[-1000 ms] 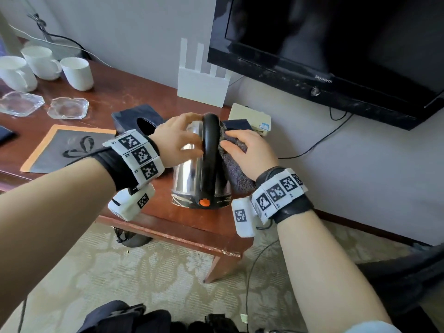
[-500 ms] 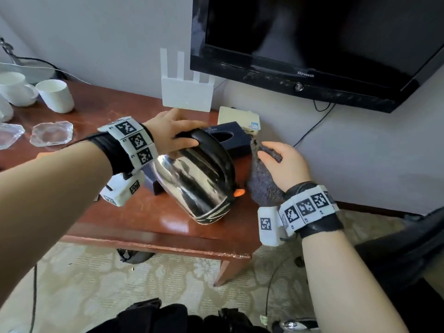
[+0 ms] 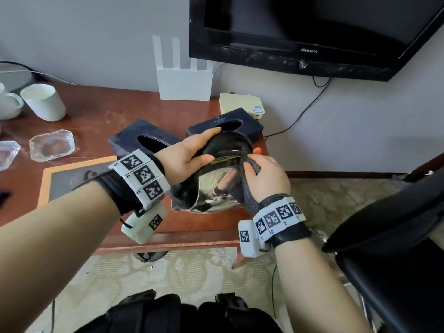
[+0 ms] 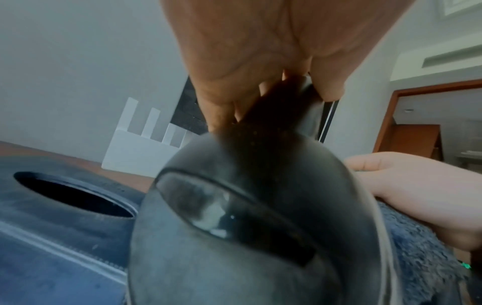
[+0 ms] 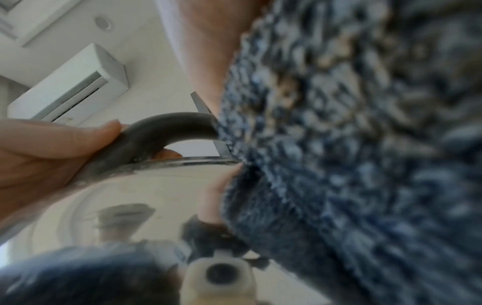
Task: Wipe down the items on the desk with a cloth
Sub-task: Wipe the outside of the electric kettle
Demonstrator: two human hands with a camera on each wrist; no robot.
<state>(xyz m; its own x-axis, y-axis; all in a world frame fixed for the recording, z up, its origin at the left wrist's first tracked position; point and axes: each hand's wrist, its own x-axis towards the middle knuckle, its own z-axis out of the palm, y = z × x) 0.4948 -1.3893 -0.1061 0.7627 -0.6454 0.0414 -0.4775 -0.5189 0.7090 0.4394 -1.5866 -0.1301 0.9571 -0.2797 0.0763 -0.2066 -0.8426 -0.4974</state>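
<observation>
A shiny steel kettle (image 3: 211, 188) with a black handle (image 3: 228, 140) is tipped over above the wooden desk (image 3: 168, 241). My left hand (image 3: 204, 150) grips the handle (image 4: 300, 99) from the left; the left wrist view shows the fingers curled round it above the black lid (image 4: 234, 216). My right hand (image 3: 254, 164) holds a grey-blue cloth (image 3: 249, 193) and presses it against the kettle's right side. In the right wrist view the cloth (image 5: 339, 165) fills the right half, against the mirrored body (image 5: 143, 196).
Two dark tissue boxes (image 3: 144, 143) (image 3: 225, 127) lie just behind the kettle. A white router (image 3: 183, 85) and a beige box (image 3: 240, 104) stand by the wall, under a TV (image 3: 312, 32). Cups (image 3: 44, 102), glass ashtrays (image 3: 51, 145) and a mat (image 3: 72, 174) are left; a black chair (image 3: 396, 236) right.
The kettle stood upright a second ago; my left hand has tipped it over by the handle. My right hand came off briefly with the cloth and is back on the kettle's side.
</observation>
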